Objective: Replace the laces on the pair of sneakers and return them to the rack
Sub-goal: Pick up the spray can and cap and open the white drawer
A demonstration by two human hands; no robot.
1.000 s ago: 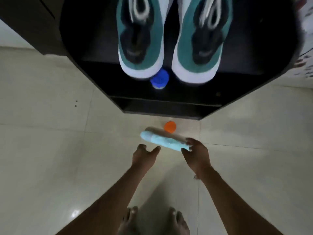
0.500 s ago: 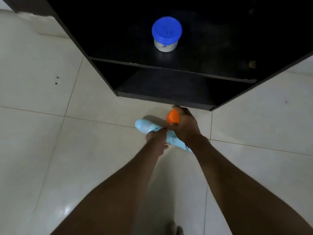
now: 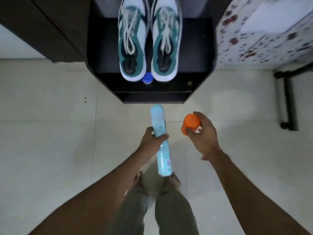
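nearest the camera, at 6 o'clock, two legs in grey trousers (image 3: 171, 216) and two bare feet (image 3: 172, 181) stand on the pale tiled floor (image 3: 50, 150); both bare forearms reach forward from the lower corners; the left hand (image 3: 152, 139), just below centre, grips a long pale-blue spray can (image 3: 160, 143) around its middle, fingers curled and pressed against the barrel, thumb on the right side; the can is held clear of the floor, one end toward the feet, the other pointing to 12 o'clock; the right hand (image 3: 203, 134), at about 3 o'clock of the can and apart from it, holds an orange cap (image 3: 190, 123), thumb and fingertips pinching its sides, the other fingers loosely curled; a thin thread band (image 3: 203, 157) circles the right wrist; farther out, at 12 o'clock, a dark rack (image 3: 194, 48) opens toward the viewer; the pair of sneakers (image 3: 149, 41), teal and white with pale laces threaded, sits side by side on its upper shelf, heels toward the camera, slightly blurred; a small blue-lidded tub (image 3: 147, 79) shows between the heels on a lower level; at 10 o'clock a dark cabinet side (image 3: 42, 28); at 2 o'clock a white cloth with red floral print (image 3: 262, 34); at 3 o'clock a black metal frame (image 3: 288, 99) resting on the floor.
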